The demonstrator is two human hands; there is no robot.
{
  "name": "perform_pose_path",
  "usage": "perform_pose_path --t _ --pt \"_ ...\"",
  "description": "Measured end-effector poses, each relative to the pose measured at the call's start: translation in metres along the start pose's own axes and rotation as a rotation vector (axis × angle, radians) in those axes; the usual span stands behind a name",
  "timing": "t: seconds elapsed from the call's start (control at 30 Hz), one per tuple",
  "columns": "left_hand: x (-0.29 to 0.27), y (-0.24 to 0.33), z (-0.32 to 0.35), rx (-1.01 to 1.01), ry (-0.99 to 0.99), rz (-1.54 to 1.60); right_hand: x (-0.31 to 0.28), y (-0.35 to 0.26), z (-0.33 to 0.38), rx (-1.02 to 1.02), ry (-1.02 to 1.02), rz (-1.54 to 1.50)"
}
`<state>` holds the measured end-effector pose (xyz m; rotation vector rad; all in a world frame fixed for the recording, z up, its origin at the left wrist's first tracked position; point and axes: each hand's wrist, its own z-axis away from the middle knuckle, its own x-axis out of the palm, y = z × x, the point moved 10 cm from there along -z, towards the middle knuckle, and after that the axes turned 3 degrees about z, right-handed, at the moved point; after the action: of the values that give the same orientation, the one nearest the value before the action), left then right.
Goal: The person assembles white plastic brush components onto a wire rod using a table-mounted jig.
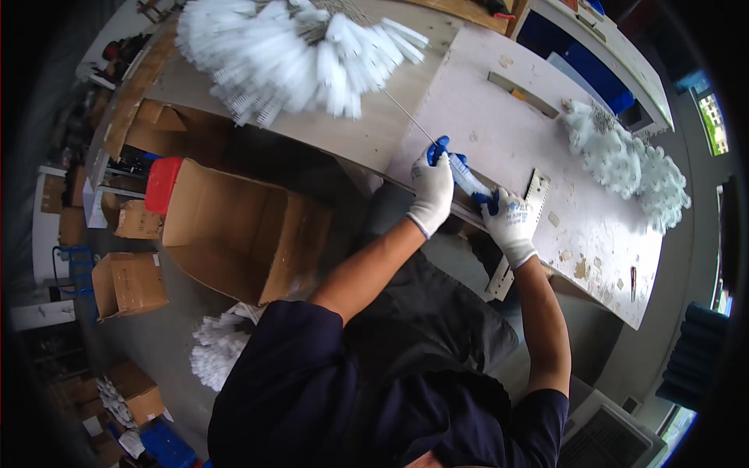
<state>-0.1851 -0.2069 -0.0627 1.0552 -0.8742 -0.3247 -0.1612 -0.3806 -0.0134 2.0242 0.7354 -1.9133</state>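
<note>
A white-bristled wire brush [467, 179] spans my two gloved hands at the front edge of the table. My left hand [431, 191], in a white glove with blue fingertips, is closed round the brush near its wire stem [406, 111], which runs up and left. My right hand [511, 225], gloved alike, pinches the bristled end. Beside the right hand lies a flat metal strip with holes [537, 191]; it reaches past the table edge. A large heap of straight white brushes [312, 66] lies at the far left. On the right is a pile of curled white brushes [624, 160].
A metal bar [523, 94] lies farther back on the table [484, 101]. A slim tool [633, 284] is near the right corner. An open cardboard box [226, 226] and a red bin [163, 185] stand left, with more brushes [217, 351] low beside me.
</note>
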Motion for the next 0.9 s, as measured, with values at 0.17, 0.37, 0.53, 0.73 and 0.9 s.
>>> perform_pose_path --t 0.17,0.37,0.53,0.73,0.9 --pt "0.046 -0.032 -0.027 -0.220 0.036 -0.053 -0.001 0.004 0.004 -0.004 -0.078 0.018" --pt "0.115 -0.064 -0.054 -0.013 -0.201 -0.536 -0.003 -0.004 -0.002 -0.124 0.010 -0.017" --pt "0.155 -0.074 -0.045 0.155 -0.453 -0.845 -0.011 -0.004 -0.001 -0.116 0.139 -0.068" --pt "0.128 -0.032 -0.054 0.224 -0.561 -1.144 -0.014 -0.008 0.000 -0.016 0.141 0.008" --pt "0.105 0.061 -0.093 0.542 -0.524 -1.349 -0.003 -0.003 0.004 -0.051 0.167 0.030"
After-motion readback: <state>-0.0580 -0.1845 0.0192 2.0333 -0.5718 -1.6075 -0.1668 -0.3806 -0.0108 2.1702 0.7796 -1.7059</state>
